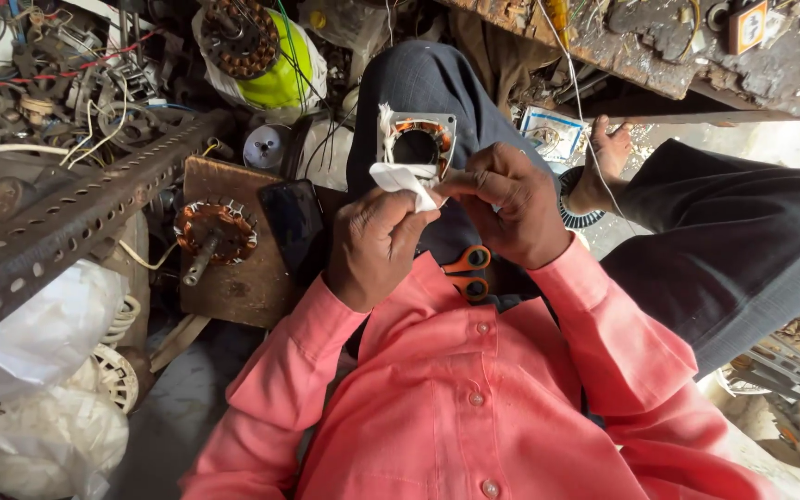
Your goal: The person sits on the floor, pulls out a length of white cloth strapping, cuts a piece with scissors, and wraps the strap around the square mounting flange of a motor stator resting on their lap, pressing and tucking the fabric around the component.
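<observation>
Fingers (416,206) of the left hand (374,246) pinch a small white folded paper strip (402,182), held against the lower edge of the square grey metal stator with copper windings (417,143) resting on the raised knee. The right hand (504,206) is clenched on the strip's other end, just right of the stator. Orange-handled scissors (468,271) lie on the lap below the stator.

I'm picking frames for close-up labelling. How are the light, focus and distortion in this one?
Head view: soft even daylight, no hard shadows; the floor at upper right is washed out. The hands and the stator are sharp, without motion blur. The wide lens bends the edges, so the angle bar and the trouser leg look stretched. The white bags are nearly blown out.
</observation>
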